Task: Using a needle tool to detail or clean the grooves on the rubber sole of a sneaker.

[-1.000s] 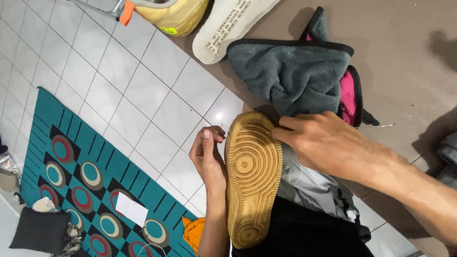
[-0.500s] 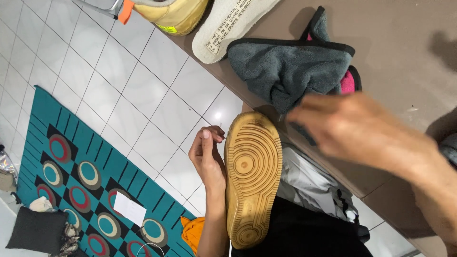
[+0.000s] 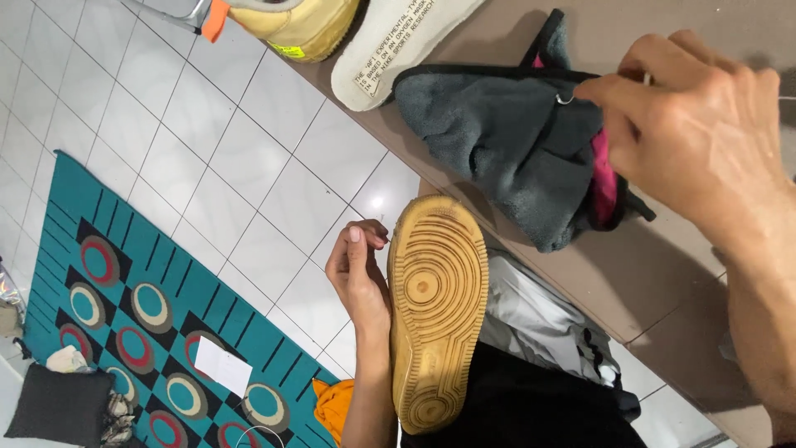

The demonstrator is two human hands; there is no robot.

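The left hand grips the side of a tan shoe, its ridged rubber sole turned up, over the lap. Beyond it, the right hand hovers raised above a crumpled grey fleece cloth with pink lining on the brown surface, fingers pinched around a small thin object.
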